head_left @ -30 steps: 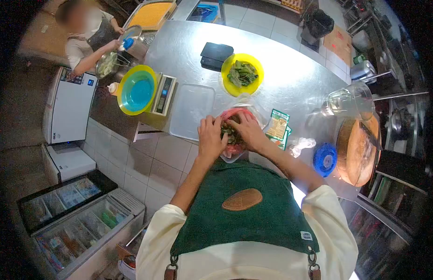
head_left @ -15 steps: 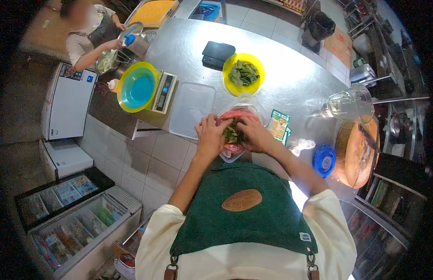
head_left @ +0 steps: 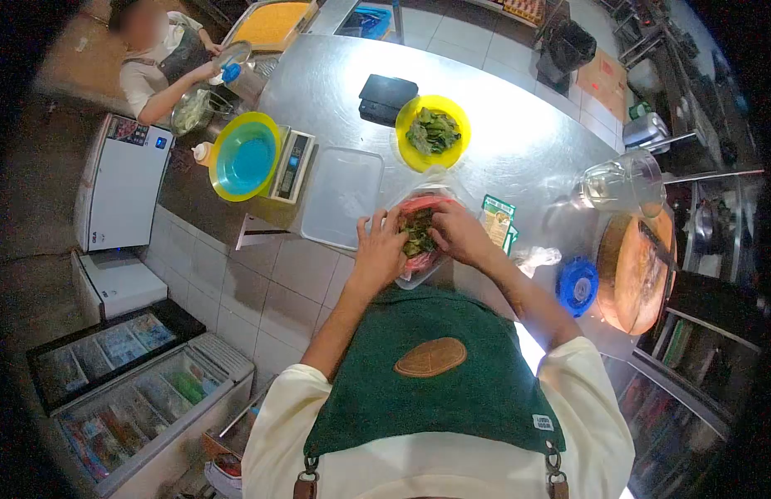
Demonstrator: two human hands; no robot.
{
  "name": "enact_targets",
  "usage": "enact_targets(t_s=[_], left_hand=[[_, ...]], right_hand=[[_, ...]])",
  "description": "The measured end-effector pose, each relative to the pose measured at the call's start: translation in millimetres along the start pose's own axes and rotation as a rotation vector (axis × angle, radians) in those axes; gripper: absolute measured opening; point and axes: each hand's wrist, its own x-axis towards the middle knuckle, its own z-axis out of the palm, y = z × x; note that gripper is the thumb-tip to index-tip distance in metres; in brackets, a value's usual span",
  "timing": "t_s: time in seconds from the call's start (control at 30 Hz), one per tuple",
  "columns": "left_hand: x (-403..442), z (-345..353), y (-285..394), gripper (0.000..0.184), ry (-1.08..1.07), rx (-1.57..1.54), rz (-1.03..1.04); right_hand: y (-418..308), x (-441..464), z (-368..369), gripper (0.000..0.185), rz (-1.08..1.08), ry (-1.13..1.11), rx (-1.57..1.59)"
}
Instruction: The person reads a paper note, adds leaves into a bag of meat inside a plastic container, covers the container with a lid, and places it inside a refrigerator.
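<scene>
"The left hand (head_left: 380,252) lies along one side of the pink plastic bag (head_left: 427,200), its fingers curved and a little apart, touching the leaves (head_left: 418,233)."

"And the right hand (head_left: 466,237)?"

"It bends in from the other side, fingertips down at the leaves. Whether they are closed on any, one cannot tell."

"Where is the bag?"

"Open at the near edge of the metal table (head_left: 518,129), between both hands, leaves inside it."

"What is around it?"

"A clear flat tray (head_left: 344,195) is on the left, green-and-white cards (head_left: 496,220) on the right, and a yellow bowl (head_left: 405,154) of leaves beyond."
</scene>
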Motion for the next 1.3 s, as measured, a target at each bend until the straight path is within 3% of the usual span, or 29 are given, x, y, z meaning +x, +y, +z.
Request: enact_targets(t_s=[0.07,0.13,0.43,0.63,0.93,1.3], left_hand=[[2.0,4.2,1.1,0.030,0.041,-0.004,-0.001],[2.8,9.2,0.5,0.031,0.080,-0.006,-0.001],[9.3,23.5,1.8,0.033,0.173,-0.036,-0.065],[11.6,13.0,8.1,0.048,0.168,-0.061,-0.117],[16.1,15.0,6.9,0.060,0.080,-0.107,-0.173],[16.9,12.4,7.3,0.073,0.076,-0.134,-0.176]], right_hand=[[-1.8,2.3,2.9,0.018,0.028,0.009,-0.024],[-5.8,5.3,6.2,0.019,-0.040,0.174,-0.035],[-10.4,6.2,31.7,0.028,0.068,0.211,-0.222],[-11.4,20.8,46.8,0.023,0.130,0.281,-0.366],[-19.6,15.0,32.3,0.049,0.160,0.205,-0.220],[-5.3,19.7,40.8,0.056,0.021,0.187,-0.330]])
